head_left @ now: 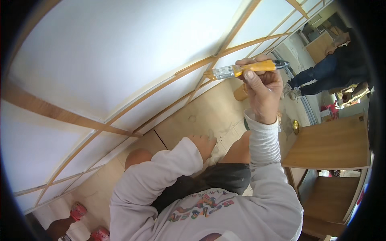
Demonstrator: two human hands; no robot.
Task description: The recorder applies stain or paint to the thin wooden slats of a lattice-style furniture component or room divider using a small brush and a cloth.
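Observation:
My right hand (261, 88) is raised in front of the panel wall, closed around the yellow handle of a paintbrush (257, 68). Its silver metal ferrule points left, and the bristles meet a wooden strip (193, 67) that crosses the white panel (116, 52), close to a joint of strips. Whether the tip presses on the wood or hovers just off it is hard to tell. Low between my bent knees, my left hand (203, 145) hangs back-side up above the floor. Its fingers curl out of sight, so whatever may be in them is hidden.
On the right stand open wooden cabinets (329, 144), with a round gold-coloured object (296, 127) beside them. An orange-brown cylinder (240, 93) sits on the tiled floor (181, 120). Another person in jeans (321, 72) is at upper right; someone's red shoes (78, 211) show at lower left.

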